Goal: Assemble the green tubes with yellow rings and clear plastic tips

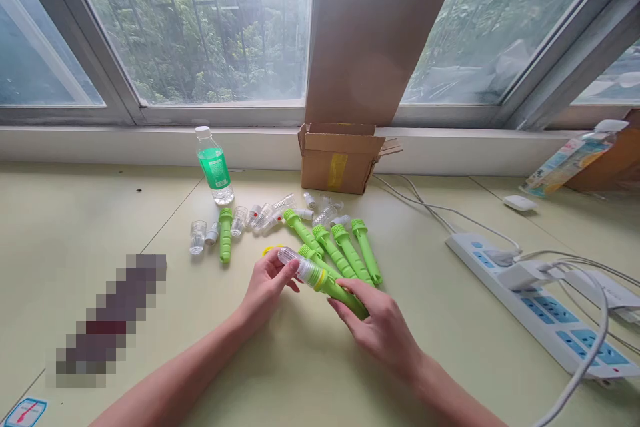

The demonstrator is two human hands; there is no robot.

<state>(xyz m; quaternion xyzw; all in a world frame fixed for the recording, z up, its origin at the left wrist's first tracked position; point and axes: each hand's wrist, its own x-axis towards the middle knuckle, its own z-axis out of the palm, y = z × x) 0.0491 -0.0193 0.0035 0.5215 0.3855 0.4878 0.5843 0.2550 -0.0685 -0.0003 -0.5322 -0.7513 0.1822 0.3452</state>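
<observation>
My right hand (376, 321) grips the green handle (336, 287) of a tool low over the table. My left hand (267, 282) pinches the clear plastic cap (295, 261) fitted on that handle's end, by a yellow ring. Just beyond lie several more green handles (345, 250) side by side, and one green handle (225, 235) lies apart to the left. Several loose clear caps (265, 217) are scattered behind them.
A water bottle with a green label (214, 167) stands at the back left, an open cardboard box (340, 157) beside it under the window sill. A white and blue power strip (540, 303) with cables lies at the right. A blurred dark patch (113, 320) lies at the left.
</observation>
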